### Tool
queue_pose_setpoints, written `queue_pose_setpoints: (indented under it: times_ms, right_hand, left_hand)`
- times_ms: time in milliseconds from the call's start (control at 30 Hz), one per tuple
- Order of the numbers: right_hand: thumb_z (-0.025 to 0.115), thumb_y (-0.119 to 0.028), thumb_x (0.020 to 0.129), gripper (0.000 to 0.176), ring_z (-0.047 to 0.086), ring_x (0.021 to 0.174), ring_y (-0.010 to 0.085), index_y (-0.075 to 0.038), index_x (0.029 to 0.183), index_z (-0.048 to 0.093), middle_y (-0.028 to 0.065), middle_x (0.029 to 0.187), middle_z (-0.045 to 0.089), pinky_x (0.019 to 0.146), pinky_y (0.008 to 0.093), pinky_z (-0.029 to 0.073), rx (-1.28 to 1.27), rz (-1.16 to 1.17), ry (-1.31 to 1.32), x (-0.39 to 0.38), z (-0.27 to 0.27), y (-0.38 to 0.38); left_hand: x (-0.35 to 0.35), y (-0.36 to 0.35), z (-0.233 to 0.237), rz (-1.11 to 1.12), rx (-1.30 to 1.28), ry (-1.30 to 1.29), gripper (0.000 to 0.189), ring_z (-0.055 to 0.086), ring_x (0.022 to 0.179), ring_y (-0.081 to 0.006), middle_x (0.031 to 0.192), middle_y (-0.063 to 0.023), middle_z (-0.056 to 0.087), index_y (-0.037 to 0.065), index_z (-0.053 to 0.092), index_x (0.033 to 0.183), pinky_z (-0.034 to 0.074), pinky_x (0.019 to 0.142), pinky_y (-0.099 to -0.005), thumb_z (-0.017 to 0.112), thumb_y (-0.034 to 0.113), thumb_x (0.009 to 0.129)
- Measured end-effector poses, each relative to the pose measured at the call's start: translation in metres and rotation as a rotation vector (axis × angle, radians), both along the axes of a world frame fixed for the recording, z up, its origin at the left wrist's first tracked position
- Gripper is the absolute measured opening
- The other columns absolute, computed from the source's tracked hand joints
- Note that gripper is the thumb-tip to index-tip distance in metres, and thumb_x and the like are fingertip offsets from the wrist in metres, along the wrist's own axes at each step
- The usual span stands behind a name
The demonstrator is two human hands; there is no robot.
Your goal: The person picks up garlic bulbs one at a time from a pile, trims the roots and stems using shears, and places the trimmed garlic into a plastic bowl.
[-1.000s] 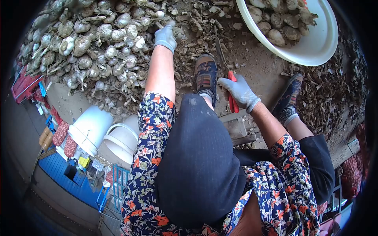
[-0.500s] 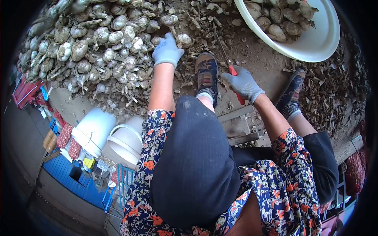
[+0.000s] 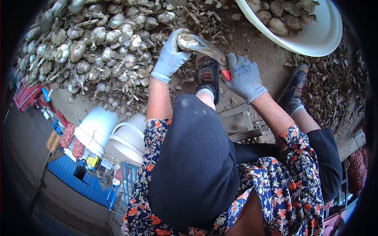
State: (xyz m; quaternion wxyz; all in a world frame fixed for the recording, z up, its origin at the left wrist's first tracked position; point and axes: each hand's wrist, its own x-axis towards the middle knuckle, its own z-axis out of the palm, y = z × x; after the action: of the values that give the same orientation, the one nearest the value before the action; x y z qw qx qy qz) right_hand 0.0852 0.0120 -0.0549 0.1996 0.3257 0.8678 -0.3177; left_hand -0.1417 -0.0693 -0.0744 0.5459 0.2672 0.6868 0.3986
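Note:
My left hand (image 3: 170, 57), in a grey work glove, is wrapped round a garlic bulb (image 3: 186, 41) above my shoe. In my gloved right hand (image 3: 245, 76) are the red handles of a pair of shears (image 3: 210, 52). The shears' blades are spread and reach the bulb, one on either side of its stem end. Behind my left hand rises a large heap of garlic (image 3: 114, 35), dry stems still on many bulbs.
A white basin (image 3: 321, 39) with several garlic bulbs in it stands at the upper right. Dry leaf scraps (image 3: 330, 90) cover the ground beside it. White buckets (image 3: 96, 129), red net bags (image 3: 67, 135) and a wooden frame (image 3: 240, 122) lie around me.
My left hand has lifted a garlic bulb off the heap and brought it right. My right hand has turned, raising the shears to the bulb with their blades now apart.

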Motion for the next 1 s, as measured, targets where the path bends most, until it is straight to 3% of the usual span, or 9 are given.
queue_pose_setpoints:
  times_ms: [133, 233, 367, 433, 567, 700, 767, 867, 1000]
  right_hand:
    - [0.057, -0.042, 0.083, 0.044, 0.061, 0.093, 0.0336, -0.005, 0.107, 0.048, 0.0185, 0.095, 0.061, 0.081, 0.0475, 0.045, 0.066, 0.0, 0.045, 0.001, 0.014, 0.01]
    - [0.058, -0.044, 0.082, 0.047, 0.062, 0.092, 0.0339, -0.006, 0.107, 0.048, 0.0187, 0.095, 0.061, 0.082, 0.0494, 0.044, -0.01, -0.02, 0.054, -0.002, 0.026, 0.014]
    - [0.057, -0.043, 0.082, 0.046, 0.063, 0.089, 0.0342, -0.004, 0.105, 0.049, 0.0189, 0.093, 0.062, 0.079, 0.0472, 0.046, -0.051, -0.005, 0.036, -0.004, 0.026, 0.011]
    - [0.057, -0.043, 0.082, 0.045, 0.064, 0.087, 0.0342, -0.004, 0.104, 0.05, 0.0188, 0.092, 0.063, 0.078, 0.0462, 0.048, -0.082, 0.003, 0.024, -0.004, 0.024, 0.011]
    - [0.056, -0.041, 0.083, 0.042, 0.065, 0.086, 0.034, -0.004, 0.102, 0.05, 0.0195, 0.09, 0.064, 0.075, 0.0448, 0.05, -0.113, 0.001, 0.005, -0.008, 0.013, 0.009]
    - [0.052, -0.035, 0.086, 0.037, 0.065, 0.09, 0.0352, -0.003, 0.104, 0.048, 0.0224, 0.095, 0.064, 0.079, 0.0444, 0.05, -0.302, -0.072, -0.068, -0.022, -0.016, -0.004]
    - [0.05, -0.034, 0.087, 0.037, 0.063, 0.093, 0.0384, -0.001, 0.105, 0.047, 0.0249, 0.098, 0.064, 0.083, 0.0452, 0.048, -0.401, -0.162, -0.098, -0.025, -0.018, -0.018]
    - [0.053, -0.03, 0.085, 0.03, 0.061, 0.086, 0.0438, -0.004, 0.1, 0.049, 0.0263, 0.089, 0.063, 0.076, 0.0501, 0.047, -0.305, -0.355, 0.025, 0.002, -0.04, -0.027]
    - [0.052, -0.033, 0.087, 0.036, 0.062, 0.088, 0.0425, -0.001, 0.103, 0.05, 0.0267, 0.09, 0.064, 0.081, 0.0474, 0.048, -0.316, -0.364, -0.026, 0.028, -0.017, -0.004]
  left_hand:
    - [-0.008, 0.011, 0.029, -0.209, 0.027, 0.244, 0.071, 0.057, 0.102, -0.0167, 0.11, -0.0102, 0.058, 0.001, 0.047, 0.122, 0.045, 0.092, -0.0287, 0.08, 0.018, 0.061]
    - [-0.002, 0.014, 0.032, -0.212, 0.045, 0.411, 0.069, 0.061, 0.097, -0.0172, 0.107, -0.0114, 0.062, 0.0, 0.047, 0.121, 0.048, 0.088, -0.0293, 0.079, 0.018, 0.062]
    - [0.014, 0.015, 0.043, -0.155, -0.052, 0.367, 0.065, 0.06, 0.094, -0.0141, 0.103, -0.0081, 0.062, -0.001, 0.049, 0.119, 0.049, 0.084, -0.0278, 0.076, 0.015, 0.062]
    - [0.017, 0.017, 0.048, -0.225, 0.022, 0.549, 0.061, 0.061, 0.09, -0.0153, 0.098, -0.0082, 0.062, 0.0, 0.05, 0.118, 0.049, 0.082, -0.0284, 0.074, 0.015, 0.064]
    - [0.015, 0.016, 0.03, -0.236, 0.023, 0.628, 0.061, 0.067, 0.083, -0.0229, 0.091, -0.0132, 0.067, 0.002, 0.05, 0.115, 0.052, 0.077, -0.0316, 0.076, 0.022, 0.063]
    - [0.007, 0.013, 0.002, -0.241, -0.12, 0.67, 0.058, 0.067, 0.078, -0.0221, 0.088, -0.0138, 0.067, 0.002, 0.055, 0.111, 0.053, 0.073, -0.0315, 0.076, 0.026, 0.063]
    - [0.005, 0.013, -0.001, -0.206, -0.143, 0.643, 0.055, 0.067, 0.079, -0.0191, 0.089, -0.0118, 0.068, 0.0, 0.056, 0.109, 0.052, 0.072, -0.0296, 0.078, 0.022, 0.064]
    - [0.007, 0.007, 0.028, -0.005, -0.073, -0.081, 0.057, 0.062, 0.085, -0.0114, 0.098, -0.0062, 0.065, -0.002, 0.052, 0.117, 0.05, 0.074, -0.0224, 0.078, 0.014, 0.069]
    - [0.005, 0.003, 0.021, 0.07, 0.041, -0.078, 0.056, 0.062, 0.085, -0.0116, 0.1, -0.007, 0.064, 0.0, 0.05, 0.12, 0.05, 0.069, -0.0215, 0.075, 0.008, 0.07]
